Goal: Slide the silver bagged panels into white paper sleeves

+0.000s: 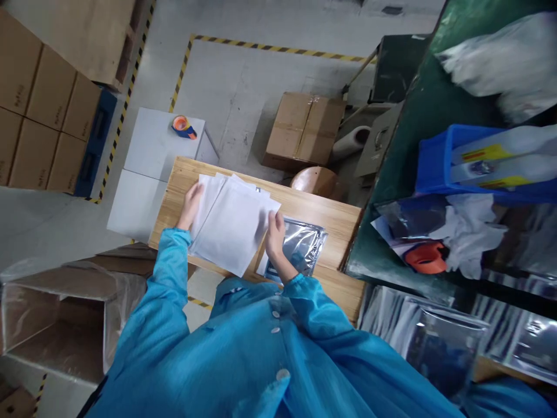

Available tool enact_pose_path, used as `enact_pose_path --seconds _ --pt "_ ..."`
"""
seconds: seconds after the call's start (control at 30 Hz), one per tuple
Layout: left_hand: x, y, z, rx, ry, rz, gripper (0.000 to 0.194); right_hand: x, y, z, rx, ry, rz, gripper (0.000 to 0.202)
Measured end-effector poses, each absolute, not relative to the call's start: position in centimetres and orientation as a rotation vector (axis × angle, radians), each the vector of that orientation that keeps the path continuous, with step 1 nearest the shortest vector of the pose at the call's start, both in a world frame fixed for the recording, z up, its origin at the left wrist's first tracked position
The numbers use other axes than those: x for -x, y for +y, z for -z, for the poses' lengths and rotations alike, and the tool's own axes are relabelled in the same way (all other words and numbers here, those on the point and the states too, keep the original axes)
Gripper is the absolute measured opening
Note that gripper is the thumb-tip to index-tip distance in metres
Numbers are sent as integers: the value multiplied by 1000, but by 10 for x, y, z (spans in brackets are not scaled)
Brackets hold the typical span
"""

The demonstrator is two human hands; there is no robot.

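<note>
A loosely fanned stack of white sheets (237, 217) lies between my two hands over the wooden bench; whether they are paper or flat bags I cannot tell. My left hand (190, 206) grips the stack's left edge. At its right edge, my right hand (275, 235) closes thumb and fingers on the upper corner. Shiny clear-and-silver flat packets (304, 244) lie on the bench just right of the stack, partly behind my right wrist.
The wooden bench (335, 223) adjoins a dark green table (391, 232) carrying a blue bin (435, 157) with bottles and an orange tape dispenser (426, 257). Another tape dispenser (184, 126) sits on a white cabinet (148, 139). Cartons (300, 128) and a round stool (315, 181) stand beyond.
</note>
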State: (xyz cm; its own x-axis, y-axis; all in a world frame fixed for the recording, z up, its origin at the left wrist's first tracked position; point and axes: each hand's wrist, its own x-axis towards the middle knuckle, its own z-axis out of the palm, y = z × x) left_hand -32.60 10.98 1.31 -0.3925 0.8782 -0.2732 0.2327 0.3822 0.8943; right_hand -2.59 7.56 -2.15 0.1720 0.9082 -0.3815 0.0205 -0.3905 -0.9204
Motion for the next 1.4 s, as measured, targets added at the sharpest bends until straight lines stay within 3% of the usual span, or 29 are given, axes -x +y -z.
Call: enact_pose_path --seconds 0.23,0.5,0.8,1.03,1.13,1.27,1.4 --pt "301 107 -14 -1218 1833 -1103 73 32 59 5 1674 -911 -1201 65" --pt "316 118 -22 -1040 2038 -1036 36 28 81 16 1690 -850 -1173 65" --pt "335 128 -32 -822 1829 -804 65 19 72 -20 1439 -960 -1133 31" --pt "334 121 -44 -993 1746 -932 48 57 95 -32 1377 -1025 -1233 32" --pt "332 119 -48 -965 1724 -921 49 64 101 -17 1439 -1011 -1216 41" --pt "326 115 -49 -834 1698 -964 57 64 88 -2 1520 -796 -1296 74" --pt "320 109 -43 -711 1683 -1005 57 69 73 -8 1372 -797 -1445 78"
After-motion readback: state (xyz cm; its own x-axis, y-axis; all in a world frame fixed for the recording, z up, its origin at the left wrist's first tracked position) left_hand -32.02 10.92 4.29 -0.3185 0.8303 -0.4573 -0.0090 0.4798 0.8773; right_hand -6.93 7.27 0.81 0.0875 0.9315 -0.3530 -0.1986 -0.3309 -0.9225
